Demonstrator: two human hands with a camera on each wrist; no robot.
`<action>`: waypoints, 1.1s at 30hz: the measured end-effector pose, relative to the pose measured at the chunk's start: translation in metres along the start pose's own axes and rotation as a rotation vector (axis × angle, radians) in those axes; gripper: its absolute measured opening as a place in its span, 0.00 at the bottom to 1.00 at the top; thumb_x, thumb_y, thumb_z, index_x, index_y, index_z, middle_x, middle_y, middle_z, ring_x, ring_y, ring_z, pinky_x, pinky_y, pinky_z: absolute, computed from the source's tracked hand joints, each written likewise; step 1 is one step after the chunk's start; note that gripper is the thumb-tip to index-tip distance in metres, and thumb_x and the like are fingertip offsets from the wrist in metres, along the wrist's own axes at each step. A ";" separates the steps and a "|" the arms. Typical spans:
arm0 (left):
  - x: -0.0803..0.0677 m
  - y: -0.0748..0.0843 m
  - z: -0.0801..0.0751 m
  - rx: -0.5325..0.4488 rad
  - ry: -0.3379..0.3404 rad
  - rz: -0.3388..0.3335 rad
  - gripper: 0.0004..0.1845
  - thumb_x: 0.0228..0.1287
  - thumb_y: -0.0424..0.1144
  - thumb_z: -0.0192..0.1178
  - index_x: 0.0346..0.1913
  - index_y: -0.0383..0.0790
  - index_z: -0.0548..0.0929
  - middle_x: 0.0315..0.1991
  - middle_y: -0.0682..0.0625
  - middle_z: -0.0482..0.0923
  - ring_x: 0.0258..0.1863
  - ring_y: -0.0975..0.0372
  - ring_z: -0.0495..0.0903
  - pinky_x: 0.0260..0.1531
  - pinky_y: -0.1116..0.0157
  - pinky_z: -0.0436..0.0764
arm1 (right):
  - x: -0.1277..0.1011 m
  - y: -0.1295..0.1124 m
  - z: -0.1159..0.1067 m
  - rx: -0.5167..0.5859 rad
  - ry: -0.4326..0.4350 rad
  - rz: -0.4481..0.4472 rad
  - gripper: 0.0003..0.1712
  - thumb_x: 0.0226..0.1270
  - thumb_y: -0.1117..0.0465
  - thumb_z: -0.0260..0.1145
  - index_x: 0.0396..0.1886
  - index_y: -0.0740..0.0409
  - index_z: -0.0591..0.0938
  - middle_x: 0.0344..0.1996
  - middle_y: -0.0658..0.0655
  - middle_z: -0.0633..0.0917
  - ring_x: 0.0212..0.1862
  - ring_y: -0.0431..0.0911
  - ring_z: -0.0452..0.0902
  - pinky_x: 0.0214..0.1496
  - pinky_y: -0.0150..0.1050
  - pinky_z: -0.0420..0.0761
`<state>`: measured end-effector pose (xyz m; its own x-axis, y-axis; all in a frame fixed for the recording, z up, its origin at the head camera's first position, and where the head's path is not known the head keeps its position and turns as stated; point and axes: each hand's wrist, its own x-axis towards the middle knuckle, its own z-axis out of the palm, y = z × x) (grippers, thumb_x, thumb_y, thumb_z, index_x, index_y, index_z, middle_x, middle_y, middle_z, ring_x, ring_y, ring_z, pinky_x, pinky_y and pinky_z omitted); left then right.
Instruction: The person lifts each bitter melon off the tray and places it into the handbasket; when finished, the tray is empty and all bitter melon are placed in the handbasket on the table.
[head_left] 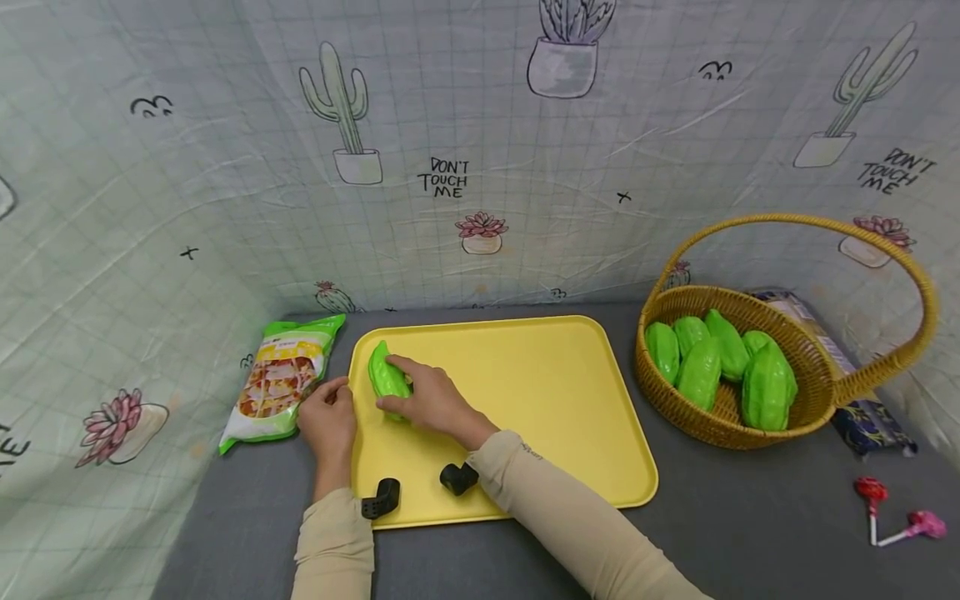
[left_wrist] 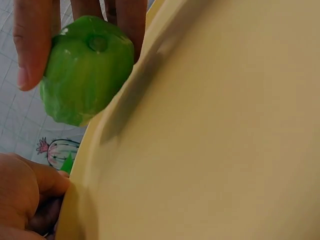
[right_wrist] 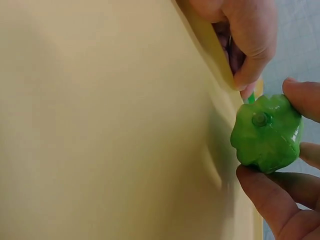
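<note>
My right hand (head_left: 431,396) holds a glossy, ribbed green fruit (head_left: 385,371) with one pointed tip, its thumb and fingers on opposite sides. In the head view the fruit overlaps the upper left part of the yellow tray (head_left: 517,408). The right wrist view shows the blunt end of the fruit (right_wrist: 267,135), a small round stem mark on it, and a shadow falls on the tray beside it. My left hand (head_left: 330,421) grips the left rim of the tray with curled fingers. The same hand (left_wrist: 22,200) appears at the rim in the left wrist view.
A green and white snack bag (head_left: 281,379) lies left of the tray. At right stands a wicker basket (head_left: 693,429) with a tall handle, holding several similar green fruits (head_left: 701,371). Dark packaging (head_left: 862,421) lies behind it. A red lollipop (head_left: 871,490) and a pink lollipop (head_left: 928,523) lie nearer.
</note>
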<state>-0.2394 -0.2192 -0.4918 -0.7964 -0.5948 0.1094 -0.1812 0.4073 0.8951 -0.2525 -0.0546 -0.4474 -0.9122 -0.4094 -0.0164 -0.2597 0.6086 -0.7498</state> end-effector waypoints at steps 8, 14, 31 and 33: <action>0.001 0.001 0.000 0.016 0.017 0.013 0.15 0.72 0.33 0.54 0.49 0.31 0.89 0.48 0.33 0.87 0.46 0.45 0.86 0.32 0.82 0.65 | -0.006 -0.002 -0.008 0.065 0.044 0.024 0.41 0.68 0.45 0.70 0.78 0.44 0.67 0.63 0.57 0.83 0.50 0.46 0.84 0.44 0.33 0.80; 0.000 0.002 -0.001 0.019 0.014 0.008 0.15 0.72 0.33 0.54 0.50 0.31 0.89 0.48 0.33 0.87 0.46 0.45 0.86 0.34 0.77 0.67 | -0.011 0.001 -0.014 0.106 0.054 0.028 0.42 0.68 0.45 0.71 0.78 0.43 0.67 0.60 0.58 0.84 0.46 0.44 0.84 0.39 0.31 0.80; -0.004 0.006 -0.001 0.027 0.011 0.007 0.15 0.72 0.33 0.54 0.50 0.31 0.89 0.48 0.33 0.87 0.45 0.45 0.85 0.37 0.67 0.73 | -0.032 0.008 -0.034 0.203 0.105 -0.002 0.41 0.69 0.47 0.70 0.78 0.44 0.67 0.61 0.60 0.82 0.55 0.53 0.83 0.43 0.36 0.84; -0.004 0.006 0.000 0.031 0.015 0.015 0.15 0.71 0.32 0.54 0.49 0.31 0.89 0.47 0.33 0.87 0.45 0.45 0.85 0.38 0.66 0.74 | -0.036 0.011 -0.038 0.210 0.106 -0.005 0.40 0.70 0.47 0.70 0.79 0.44 0.67 0.62 0.61 0.82 0.55 0.54 0.83 0.43 0.37 0.84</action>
<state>-0.2372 -0.2144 -0.4870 -0.7904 -0.5987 0.1299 -0.1868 0.4374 0.8797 -0.2347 -0.0079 -0.4299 -0.9423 -0.3312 0.0491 -0.2027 0.4477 -0.8709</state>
